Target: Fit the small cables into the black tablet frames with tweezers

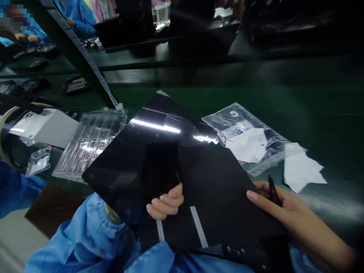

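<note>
A glossy black sheet [122, 159], reflecting the overhead lights, slants across the middle of the view. It overlaps a matte black panel [224, 189] that has two pale strips [199, 227] near its lower edge. My left hand [167, 203] curls its fingers over the front of the glossy sheet; the palm and thumb are hidden behind it. At the right edge of the matte panel, my right hand [273, 201] rests its thumb on top, with its other fingers partly hidden. A slim black pen-like tool [273, 191] stands up between its thumb and fingers.
Right of the panel lie a clear plastic bag [244, 117] and torn white papers [301, 167]. To the left are a clear compartment tray [88, 144], a white box [48, 125] and a small clear bag [39, 161]. A green post [76, 53] rises behind; people in blue work beyond.
</note>
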Action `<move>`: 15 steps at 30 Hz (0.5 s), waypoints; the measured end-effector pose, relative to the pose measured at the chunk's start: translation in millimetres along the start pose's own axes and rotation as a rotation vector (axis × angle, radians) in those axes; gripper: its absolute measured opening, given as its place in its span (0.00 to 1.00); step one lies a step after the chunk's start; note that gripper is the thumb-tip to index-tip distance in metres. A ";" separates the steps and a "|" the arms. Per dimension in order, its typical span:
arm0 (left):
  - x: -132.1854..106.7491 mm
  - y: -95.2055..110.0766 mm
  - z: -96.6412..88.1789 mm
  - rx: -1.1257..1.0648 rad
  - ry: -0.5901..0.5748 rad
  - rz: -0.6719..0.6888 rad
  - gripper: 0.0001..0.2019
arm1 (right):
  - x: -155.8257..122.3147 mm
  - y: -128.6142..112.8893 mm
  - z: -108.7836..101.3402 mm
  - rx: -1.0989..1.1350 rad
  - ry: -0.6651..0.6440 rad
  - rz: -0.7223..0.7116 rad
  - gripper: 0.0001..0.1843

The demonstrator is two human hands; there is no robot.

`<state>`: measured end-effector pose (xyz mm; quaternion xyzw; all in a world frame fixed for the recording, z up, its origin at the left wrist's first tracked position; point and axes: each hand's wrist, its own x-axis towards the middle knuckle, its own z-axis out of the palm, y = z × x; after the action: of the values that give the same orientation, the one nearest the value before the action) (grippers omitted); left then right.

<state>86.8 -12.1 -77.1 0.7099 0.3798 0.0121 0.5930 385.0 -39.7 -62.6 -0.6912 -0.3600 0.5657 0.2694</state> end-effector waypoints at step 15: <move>0.5 6.2 0.6 0.193 0.041 -0.009 0.29 | -7.9 -8.8 5.7 0.133 -0.022 0.051 0.13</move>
<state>90.7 -12.4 -72.2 0.7616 0.3945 -0.0127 0.5140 377.0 -41.0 -52.3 -0.6745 -0.3067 0.6028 0.2961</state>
